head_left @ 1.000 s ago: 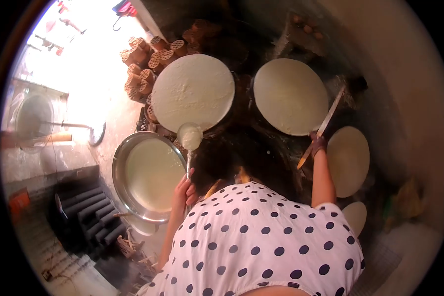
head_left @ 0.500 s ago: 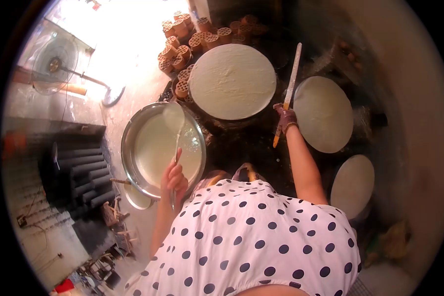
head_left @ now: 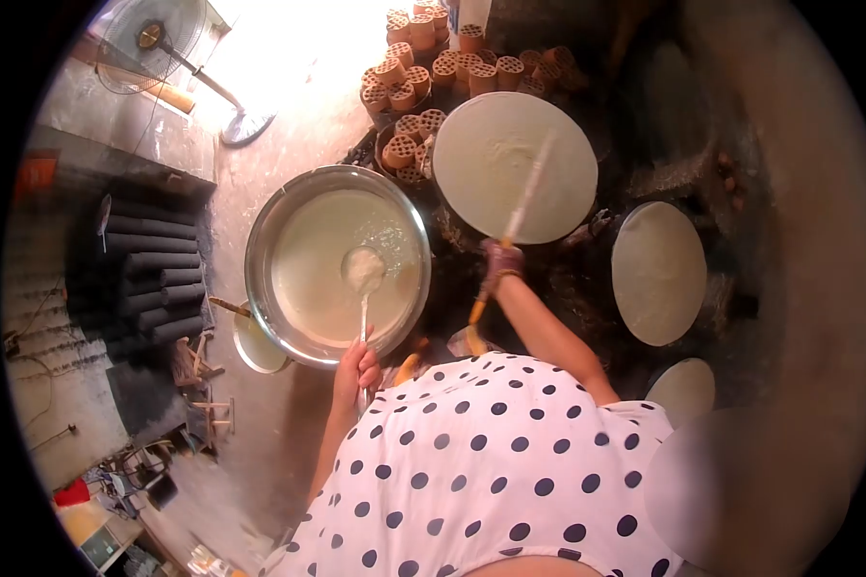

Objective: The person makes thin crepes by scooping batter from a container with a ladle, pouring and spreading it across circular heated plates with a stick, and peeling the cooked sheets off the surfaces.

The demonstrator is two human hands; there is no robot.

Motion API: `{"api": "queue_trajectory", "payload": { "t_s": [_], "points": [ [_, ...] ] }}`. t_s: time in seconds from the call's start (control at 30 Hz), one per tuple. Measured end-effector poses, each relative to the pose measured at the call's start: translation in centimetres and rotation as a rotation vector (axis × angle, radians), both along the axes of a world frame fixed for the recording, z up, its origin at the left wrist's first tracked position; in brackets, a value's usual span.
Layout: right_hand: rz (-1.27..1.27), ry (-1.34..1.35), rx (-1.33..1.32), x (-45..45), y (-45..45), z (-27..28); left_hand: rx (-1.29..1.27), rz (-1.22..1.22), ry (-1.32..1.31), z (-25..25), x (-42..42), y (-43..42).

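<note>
My left hand (head_left: pixel 358 368) is closed round the handle of a metal ladle (head_left: pixel 364 271). Its bowl is over the wide metal basin (head_left: pixel 258 288) of pale, milky liquid, with some pale stuff in it. My right hand (head_left: pixel 501 263), in a dark reddish glove, grips a long flat spatula (head_left: pixel 532 187) by its yellow-orange handle. The spatula's blade, smeared by motion, slants over a large round surface (head_left: pixel 481 192) coated with pale batter. Whether the blade touches the coating I cannot tell.
Two more pale round surfaces, a middle one (head_left: pixel 659 274) and a lower one (head_left: pixel 683 391), stand to the right. Several brown perforated cylinders (head_left: pixel 404 82) are piled behind. Dark cylinders (head_left: pixel 154 264) are stacked at left, below a standing fan (head_left: pixel 152 38).
My right hand has swung the spatula leftward over the coated round surface. In my left hand, the ladle's bowl has shifted from the basin's far side nearer to me. The whole view has shifted.
</note>
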State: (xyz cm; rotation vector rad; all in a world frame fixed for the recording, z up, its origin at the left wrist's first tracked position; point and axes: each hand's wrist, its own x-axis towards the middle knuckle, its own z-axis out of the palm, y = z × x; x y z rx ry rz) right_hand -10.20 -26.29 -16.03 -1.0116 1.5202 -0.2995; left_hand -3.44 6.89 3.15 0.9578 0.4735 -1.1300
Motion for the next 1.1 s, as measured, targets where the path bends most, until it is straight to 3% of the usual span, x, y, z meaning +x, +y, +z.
{"api": "queue_trajectory", "payload": {
  "t_s": [0.07, 0.13, 0.17, 0.23, 0.27, 0.33, 0.37, 0.4, 0.43, 0.47, 0.5, 0.53, 0.57, 0.63, 0.7, 0.73, 0.8, 0.87, 0.93, 1.0, 1.03, 1.07, 1.1],
  "points": [
    [0.053, -0.132, 0.122, 5.1, 2.9, 5.1, -0.022, 0.012, 0.034, -0.2, 0.7, 1.1],
    [0.345, -0.196, -0.058, 9.0, 3.1, 4.3, -0.043, 0.015, 0.067, -0.2, 1.8, 1.9],
    [0.341, -0.195, -0.060, 9.3, 3.2, 4.9, -0.158, 0.110, 0.180, 0.0, 2.5, 2.1],
    [0.462, -0.412, 0.158, 9.8, 3.7, 13.2, -0.323, 0.258, 0.336, 0.9, 4.0, 2.3],
    [0.455, -0.409, 0.147, 9.4, 3.7, 13.3, -0.330, 0.248, 0.339, 1.6, 4.5, 2.7],
    [0.609, -0.261, -0.121, 7.2, 2.7, 12.9, -0.515, 0.263, 0.284, 2.6, 5.5, 3.2],
    [0.492, -0.329, 0.095, 5.9, 2.1, 11.0, -0.494, 0.159, 0.095, 3.1, 5.6, 3.5],
    [0.486, -0.184, -0.059, 4.0, 1.4, 10.5, -0.503, 0.148, 0.099, 3.5, 6.0, 3.3],
    [0.478, -0.035, -0.208, 1.8, 0.4, 9.8, -0.192, -0.053, -0.236, 3.9, 6.1, 3.1],
    [0.367, -0.126, -0.321, -0.7, -1.2, 5.7, 0.129, -0.249, -0.563, 4.3, 6.0, 2.9],
    [0.343, -0.043, -0.324, -3.0, -3.3, 4.3, 0.126, -0.228, -0.514, 4.7, 6.0, 1.9],
    [0.169, 0.008, -0.294, -3.9, -3.2, 8.7, 0.126, -0.230, -0.506, 4.1, 6.2, 1.2],
    [0.044, -0.073, -0.334, -5.6, -5.2, 7.2, 0.100, -0.244, -0.453, 3.0, 6.5, 0.2],
    [-0.046, 0.003, -0.366, -7.3, -8.2, 10.0, 0.062, -0.282, -0.360, 1.9, 7.5, -1.7],
    [-0.039, 0.209, -0.486, -9.7, -14.0, 7.5, -0.022, -0.298, -0.312, 2.9, 7.3, -1.9],
    [-0.020, 0.343, -0.610, -12.4, -20.0, 0.3, -0.098, -0.316, -0.264, 3.6, 6.9, -1.6],
    [-0.023, 0.296, -0.584, -11.5, -22.3, 3.6, -0.166, -0.266, -0.232, 4.0, 5.2, -2.2],
    [-0.048, 0.271, -0.420, -8.2, -21.7, 10.3, -0.229, -0.118, -0.101, 3.2, 3.8, -3.6],
    [0.009, 0.345, -0.364, -6.3, -24.8, 9.8, -0.189, -0.060, -0.011, 3.8, 3.9, -5.7],
    [0.177, 0.681, -0.576, -4.7, -27.1, 10.1, -0.433, 0.102, 0.157, 4.1, 3.9, -6.3],
    [0.219, 0.690, -0.556, -4.0, -28.0, 10.6, -0.393, 0.098, -0.008, 5.2, 3.3, -6.2],
    [0.267, 0.696, -0.536, -3.3, -28.8, 11.1, -0.376, 0.112, -0.009, 6.3, 3.0, -6.3],
    [0.286, 0.671, -0.555, -2.8, -29.5, 11.0, -0.094, 0.001, -0.240, 7.7, 2.5, -6.5]
  ]
}}
